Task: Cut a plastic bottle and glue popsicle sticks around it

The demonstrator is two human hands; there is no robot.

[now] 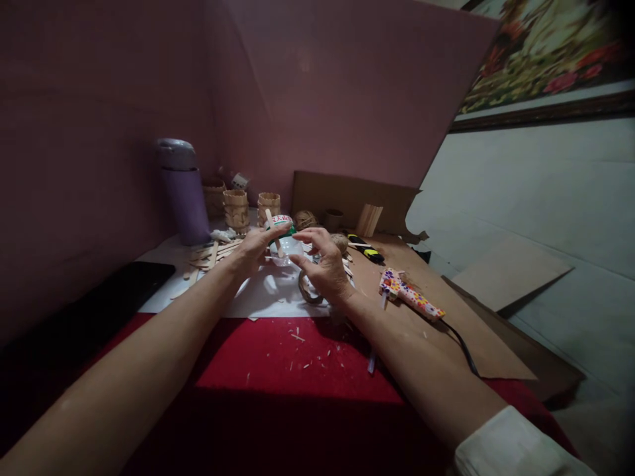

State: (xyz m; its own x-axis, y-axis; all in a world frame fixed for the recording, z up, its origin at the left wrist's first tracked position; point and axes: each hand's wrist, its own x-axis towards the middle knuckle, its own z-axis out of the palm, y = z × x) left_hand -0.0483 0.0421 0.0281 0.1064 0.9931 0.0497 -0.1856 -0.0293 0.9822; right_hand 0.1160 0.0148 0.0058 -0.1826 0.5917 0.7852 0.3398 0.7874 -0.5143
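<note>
My left hand (256,248) is closed around a cut clear plastic bottle (294,248) with a green and white label with red lettering. A wooden craft stick (274,233) stands against the bottle's near side, slightly tilted, close to my left thumb. My right hand (322,263) is at the bottle's right side, its fingers curved and spread apart. The right thumb tip is near the lower part of the bottle; whether it touches I cannot tell. Below the right hand, a brown ring-shaped roll (309,291) lies on white paper (268,301).
Loose craft sticks (214,254) lie to the left, near a purple flask (184,198). Stick-covered cups (236,210) and a twine ball (305,219) stand behind. A yellow-black cutter (366,249) and a flowered glue gun (409,296) with a cord rest on cardboard (461,337) to the right.
</note>
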